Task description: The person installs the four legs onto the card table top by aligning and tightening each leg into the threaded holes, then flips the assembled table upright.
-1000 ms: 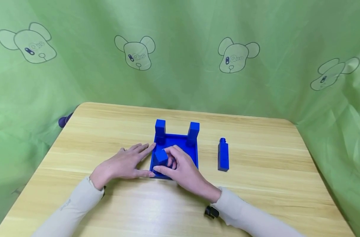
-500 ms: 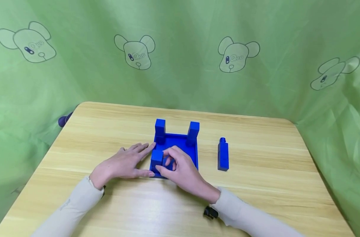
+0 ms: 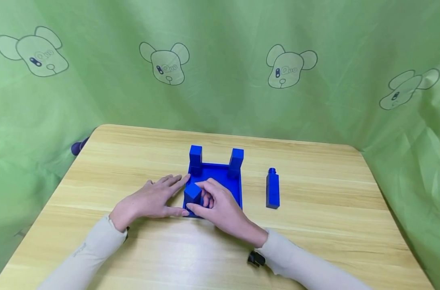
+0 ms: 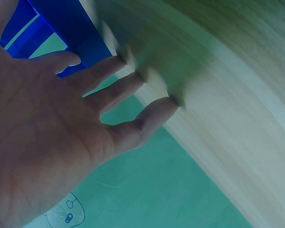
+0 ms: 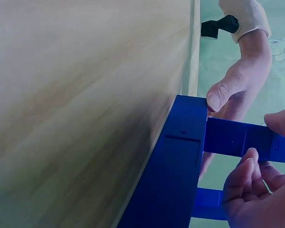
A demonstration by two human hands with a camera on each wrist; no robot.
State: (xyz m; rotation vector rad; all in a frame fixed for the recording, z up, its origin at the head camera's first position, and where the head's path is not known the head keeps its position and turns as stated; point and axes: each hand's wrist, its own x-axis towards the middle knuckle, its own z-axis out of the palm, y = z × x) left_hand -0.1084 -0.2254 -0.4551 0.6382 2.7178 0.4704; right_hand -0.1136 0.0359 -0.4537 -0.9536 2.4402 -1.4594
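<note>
A shallow blue square tray point(image 3: 220, 174) lies on the table with its rim up. My right hand point(image 3: 223, 206) pinches the upper part of a blue square post point(image 3: 193, 195) between thumb and fingers, at the tray's near left corner. The post stands upright there, turned at an angle to the tray's sides; in the right wrist view the post point(image 5: 228, 137) meets the tray's wall point(image 5: 175, 142). My left hand point(image 3: 152, 200) rests along the tray's left side, fingers spread, with thumb and index fingertips at the rim. The left wrist view shows its palm point(image 4: 42, 128).
Two more blue posts stand at the far corners, a left post point(image 3: 195, 156) and a right post point(image 3: 236, 159). To the tray's right, a loose blue post point(image 3: 273, 191) with a round threaded-looking end lies on the wooden table point(image 3: 325, 193). A green curtain point(image 3: 220, 108) hangs behind.
The post in my right hand has turned: angled at first, square to the tray half a second ago, angled again now. My right fingers shifted slightly with it; my left hand kept its place.
</note>
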